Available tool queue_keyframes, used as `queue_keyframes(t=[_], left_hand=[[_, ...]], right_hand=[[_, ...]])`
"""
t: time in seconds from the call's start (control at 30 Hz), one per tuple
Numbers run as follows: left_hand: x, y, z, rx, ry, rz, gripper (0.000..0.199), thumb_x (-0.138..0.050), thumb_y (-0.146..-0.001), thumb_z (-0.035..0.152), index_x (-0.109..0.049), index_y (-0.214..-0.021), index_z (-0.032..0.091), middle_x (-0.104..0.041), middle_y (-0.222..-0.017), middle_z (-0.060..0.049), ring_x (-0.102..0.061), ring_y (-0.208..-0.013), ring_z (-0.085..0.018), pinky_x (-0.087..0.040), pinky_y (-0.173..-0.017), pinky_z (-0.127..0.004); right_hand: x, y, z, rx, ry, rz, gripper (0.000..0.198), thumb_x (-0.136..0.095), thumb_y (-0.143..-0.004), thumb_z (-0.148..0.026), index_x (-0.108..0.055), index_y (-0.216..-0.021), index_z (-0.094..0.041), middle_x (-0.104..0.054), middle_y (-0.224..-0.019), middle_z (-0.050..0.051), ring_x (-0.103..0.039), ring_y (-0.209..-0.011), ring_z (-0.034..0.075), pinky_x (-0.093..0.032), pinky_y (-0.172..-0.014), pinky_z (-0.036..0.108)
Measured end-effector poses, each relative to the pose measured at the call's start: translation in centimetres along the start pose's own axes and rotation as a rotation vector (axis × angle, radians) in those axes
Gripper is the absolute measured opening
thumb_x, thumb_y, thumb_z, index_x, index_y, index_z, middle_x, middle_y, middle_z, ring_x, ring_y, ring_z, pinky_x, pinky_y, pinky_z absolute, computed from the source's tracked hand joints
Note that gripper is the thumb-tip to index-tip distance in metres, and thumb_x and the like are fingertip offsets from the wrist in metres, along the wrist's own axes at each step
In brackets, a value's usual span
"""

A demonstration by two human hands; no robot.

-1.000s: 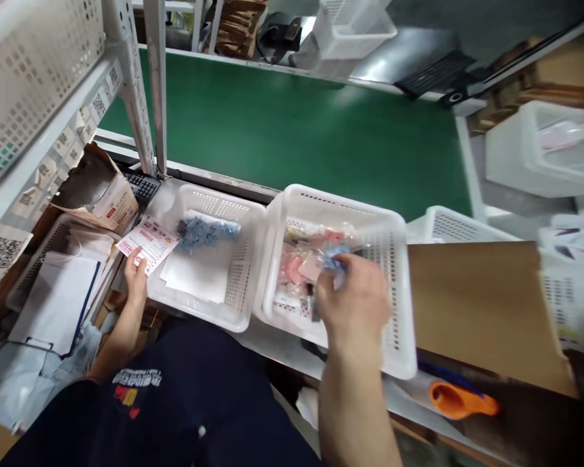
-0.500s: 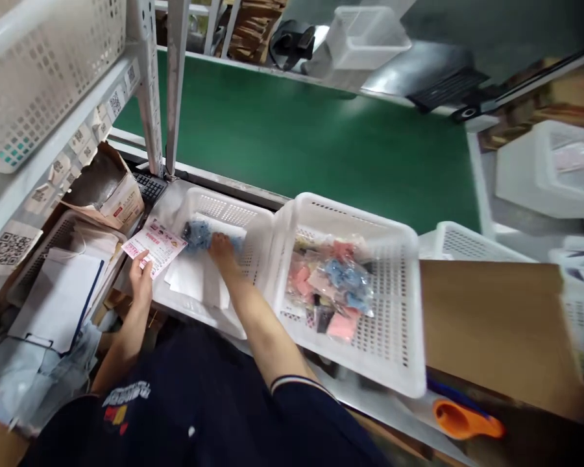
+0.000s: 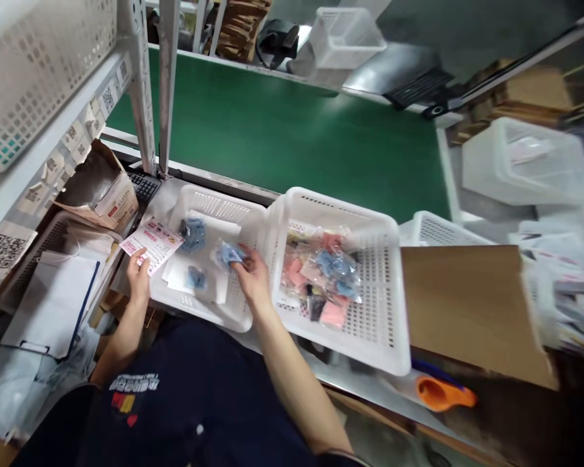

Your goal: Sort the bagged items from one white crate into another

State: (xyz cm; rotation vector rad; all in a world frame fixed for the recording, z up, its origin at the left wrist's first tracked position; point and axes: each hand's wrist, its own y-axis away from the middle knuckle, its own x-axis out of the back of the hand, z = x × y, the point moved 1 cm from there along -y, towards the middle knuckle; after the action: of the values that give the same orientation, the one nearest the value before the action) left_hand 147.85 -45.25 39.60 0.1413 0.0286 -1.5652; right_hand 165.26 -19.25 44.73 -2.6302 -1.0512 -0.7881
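Between the fingers of my left hand (image 3: 139, 275) is a pink-and-white printed card (image 3: 152, 245), held over the left rim of a white perforated basket (image 3: 226, 204). My right hand (image 3: 254, 275) grips a clear plastic packet with something blue inside (image 3: 230, 253), above the same basket's right part. White paper sheets (image 3: 175, 275) line that basket, with a blue bagged item (image 3: 193, 232) and a smaller blue packet (image 3: 195, 277) on them. To the right, a second white basket (image 3: 379, 311) holds several clear packets with pink, blue and dark contents (image 3: 321, 272).
A green conveyor belt (image 3: 292, 130) runs behind the baskets. At the left are a clipboard (image 3: 53, 301), an open carton (image 3: 97, 188) and a metal rack post (image 3: 168, 84). Brown cardboard (image 3: 462, 305) and an orange-handled tool (image 3: 442, 394) lie at the right.
My right hand has moved right from the middle of the left basket, bringing up a blue packet. A smaller blue packet now shows on the paper. My left hand still holds the card.
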Motion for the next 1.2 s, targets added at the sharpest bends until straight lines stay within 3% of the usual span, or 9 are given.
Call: queue_keyframes(t=[0.13, 0.2, 0.27, 0.33, 0.47, 0.63, 0.83, 1.03, 1.2], left_hand=[[-0.1, 0.2, 0.4, -0.012, -0.011, -0.014, 0.05, -0.088, -0.075, 0.046, -0.075, -0.115, 0.018, -0.077, -0.127, -0.015, -0.071, -0.124, -0.033, -0.055, -0.117, -0.05], [-0.2, 0.2, 0.5, -0.013, -0.02, -0.009, 0.052, -0.088, -0.076, 0.047, -0.075, -0.116, 0.018, -0.076, -0.128, -0.015, -0.071, -0.125, -0.033, -0.055, -0.116, -0.049], [-0.2, 0.1, 0.5, -0.011, -0.03, -0.009, 0.053, -0.087, -0.077, 0.048, -0.074, -0.117, 0.017, -0.076, -0.127, -0.015, -0.071, -0.124, -0.034, -0.056, -0.115, -0.049], [-0.2, 0.0, 0.5, -0.007, -0.037, -0.015, 0.053, -0.086, -0.077, 0.048, -0.074, -0.118, 0.017, -0.077, -0.125, -0.015, -0.073, -0.122, -0.033, -0.056, -0.113, -0.048], [0.0, -0.2, 0.4, -0.005, -0.037, -0.02, 0.052, -0.085, -0.075, 0.045, -0.075, -0.118, 0.017, -0.077, -0.124, -0.014, -0.074, -0.117, -0.031, -0.058, -0.108, -0.045], [0.3, 0.1, 0.3, -0.017, -0.022, 0.013, 0.05, -0.085, -0.074, 0.041, -0.076, -0.116, 0.017, -0.078, -0.123, -0.013, -0.073, -0.118, -0.03, -0.057, -0.106, -0.041], [0.2, -0.1, -0.2, 0.001, 0.024, 0.042, 0.044, -0.084, -0.077, 0.034, -0.076, -0.116, 0.015, -0.077, -0.124, -0.014, -0.072, -0.118, -0.029, -0.054, -0.113, -0.045], [0.2, -0.1, -0.1, -0.045, 0.008, 0.065, 0.043, -0.085, -0.077, 0.035, -0.076, -0.114, 0.016, -0.076, -0.125, -0.015, -0.071, -0.124, -0.031, -0.052, -0.117, -0.046], [0.6, 0.4, -0.3, -0.045, -0.003, 0.083, 0.049, -0.089, -0.074, 0.044, -0.076, -0.114, 0.016, -0.076, -0.125, -0.014, -0.07, -0.127, -0.033, -0.052, -0.118, -0.047]], right_hand=[[8.5, 1.2, 3.1, 0.206, 0.114, 0.62, 0.048, -0.061, -0.094, -0.042, -0.071, -0.134, -0.017, -0.076, -0.128, 0.021, -0.07, -0.126, 0.038, -0.056, -0.114, 0.061], [11.5, 1.6, 4.8, 0.21, 0.364, 0.688, 0.051, -0.06, -0.091, -0.036, -0.074, -0.136, -0.016, -0.073, -0.137, 0.024, -0.061, -0.14, 0.044, -0.047, -0.122, 0.07], [11.8, 2.1, 5.2, 0.208, 0.479, 0.56, 0.056, -0.058, -0.09, -0.032, -0.071, -0.142, -0.015, -0.066, -0.152, 0.025, -0.055, -0.149, 0.046, -0.043, -0.126, 0.072], [8.9, 2.6, 4.1, 0.195, 0.475, 0.292, 0.055, -0.054, -0.097, -0.029, -0.066, -0.149, -0.014, -0.059, -0.162, 0.024, -0.052, -0.154, 0.042, -0.042, -0.13, 0.069], [-1.7, 3.3, -0.5, 0.122, 0.488, -0.304, 0.051, -0.056, -0.11, -0.026, -0.058, -0.161, -0.019, -0.055, -0.169, 0.019, -0.055, -0.153, 0.032, -0.051, -0.126, 0.049], [-10.3, 2.8, -2.0, -0.037, 0.584, -0.557, 0.052, -0.09, -0.092, -0.019, -0.069, -0.139, -0.013, -0.068, -0.146, 0.018, -0.068, -0.129, 0.033, -0.063, -0.102, 0.046], [-9.3, -1.1, -0.3, -0.042, 0.491, -0.568, 0.02, -0.081, -0.104, -0.033, -0.072, -0.104, -0.016, -0.073, -0.109, 0.004, -0.07, -0.1, 0.021, -0.06, -0.095, 0.038], [-10.6, -9.5, -3.0, -0.079, 0.395, -0.247, 0.024, -0.076, -0.108, -0.037, -0.072, -0.115, -0.015, -0.071, -0.129, 0.01, -0.068, -0.119, 0.025, -0.057, -0.108, 0.046], [-10.1, -9.4, -5.1, -0.041, 0.326, -0.11, 0.016, -0.072, -0.104, -0.029, -0.073, -0.113, -0.015, -0.074, -0.125, 0.011, -0.068, -0.116, 0.025, -0.054, -0.112, 0.045]])
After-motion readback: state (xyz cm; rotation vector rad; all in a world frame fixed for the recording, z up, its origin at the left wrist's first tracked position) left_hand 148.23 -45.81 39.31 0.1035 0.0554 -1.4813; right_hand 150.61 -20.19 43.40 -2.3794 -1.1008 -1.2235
